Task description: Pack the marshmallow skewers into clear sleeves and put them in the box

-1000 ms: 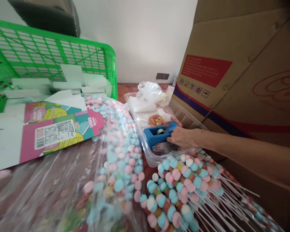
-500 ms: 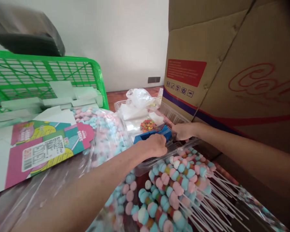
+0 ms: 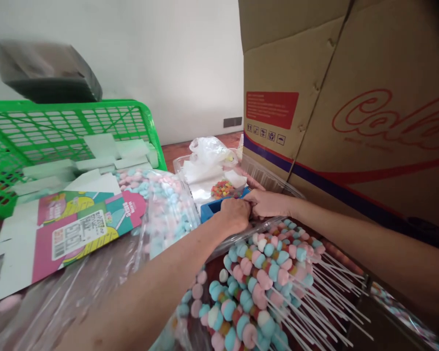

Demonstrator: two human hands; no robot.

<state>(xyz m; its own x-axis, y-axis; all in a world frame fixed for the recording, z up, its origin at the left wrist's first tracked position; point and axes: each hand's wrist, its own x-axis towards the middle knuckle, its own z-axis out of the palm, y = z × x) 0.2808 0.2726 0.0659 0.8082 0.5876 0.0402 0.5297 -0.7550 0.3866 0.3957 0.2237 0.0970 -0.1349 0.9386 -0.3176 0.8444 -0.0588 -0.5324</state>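
Observation:
My left hand [image 3: 236,214] is closed, knuckles up, against a blue open-topped box [image 3: 209,210]. My right hand [image 3: 266,203] is also closed, its fingers meeting the left hand's over the box's right end. What the fingers of either hand hold is hidden. The box sits in a clear plastic tray [image 3: 237,240], and small red, yellow and orange gummy candies [image 3: 223,189] lie behind it. Just in front of the tray is a pile of pink and blue marshmallow skewers [image 3: 263,273], their white sticks [image 3: 325,297] pointing right.
A tall cardboard carton [image 3: 314,97] stands along the right. On the left are a green plastic basket [image 3: 148,126] with white boxes and a flattened printed box [image 3: 95,219]. A bag of marshmallows [image 3: 168,204] lies beside the tray, and a crumpled plastic bag [image 3: 210,150] behind it.
My right hand has moved left, over the blue box's right end and up against my left hand. The left hand stays about the same place. The view has shifted slightly.

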